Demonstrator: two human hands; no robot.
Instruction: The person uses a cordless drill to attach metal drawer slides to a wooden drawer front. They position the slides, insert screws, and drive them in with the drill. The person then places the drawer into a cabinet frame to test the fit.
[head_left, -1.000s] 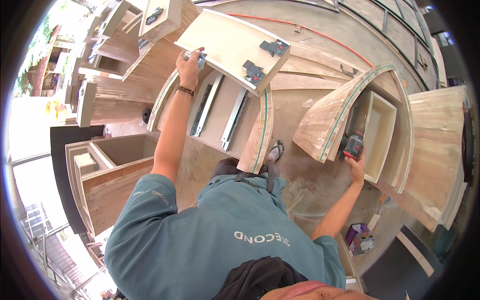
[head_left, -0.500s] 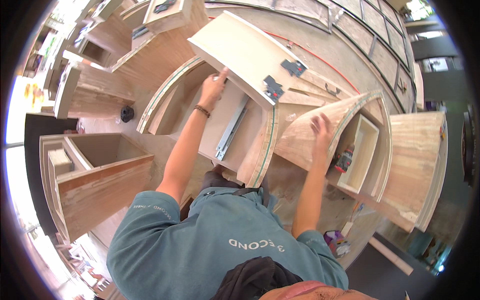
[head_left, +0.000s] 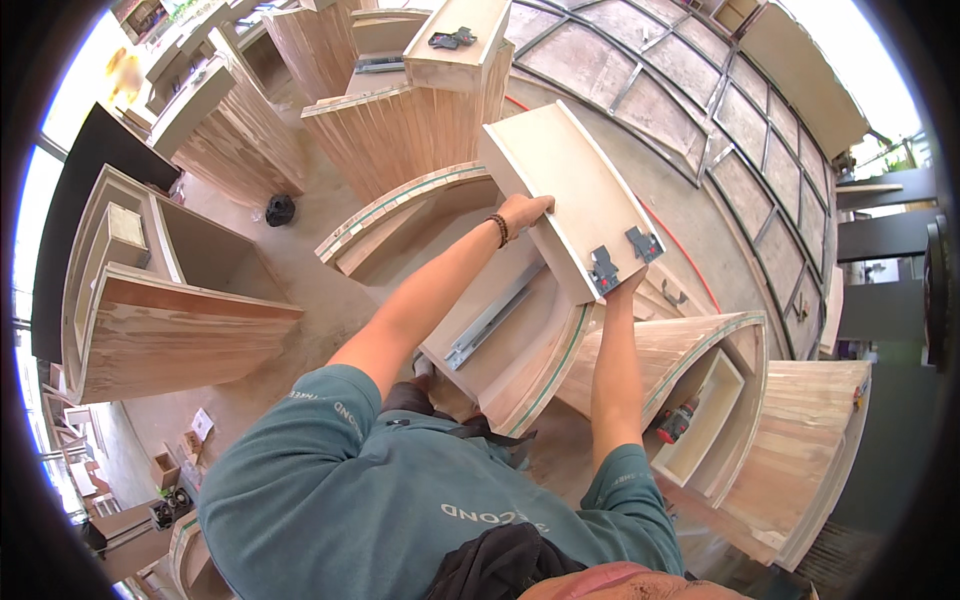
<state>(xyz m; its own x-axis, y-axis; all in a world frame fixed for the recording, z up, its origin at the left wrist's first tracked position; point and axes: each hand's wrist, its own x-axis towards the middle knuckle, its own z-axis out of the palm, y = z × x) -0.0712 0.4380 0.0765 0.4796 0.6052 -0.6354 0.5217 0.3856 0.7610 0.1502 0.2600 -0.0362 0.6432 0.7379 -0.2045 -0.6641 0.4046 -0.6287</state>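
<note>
A pale wooden drawer (head_left: 570,180), its underside facing up, lies tilted over a curved wooden cabinet (head_left: 400,225). My left hand (head_left: 525,213) is closed on the drawer's near long edge, with a beaded bracelet at the wrist. My right hand (head_left: 624,287) grips the drawer's right-hand end from below; its fingers are partly hidden behind the corner. Next to it, two dark drawer-slide clips with red parts are fixed to the drawer: a near clip (head_left: 603,270) and a far clip (head_left: 643,244). Inside the cabinet lies a metal drawer slide (head_left: 495,315).
To the right, a second curved cabinet (head_left: 625,360) holds a red and black power drill (head_left: 678,422) beside a small drawer (head_left: 708,420). More wooden cabinets stand left and behind. A black metal frame (head_left: 690,120) lies on the floor at the back right; a red hose (head_left: 680,255) runs near it.
My right hand, raised with fingers apart before, has moved onto the drawer's right-hand end. My left hand keeps its hold on the edge. The whole view has shifted.
</note>
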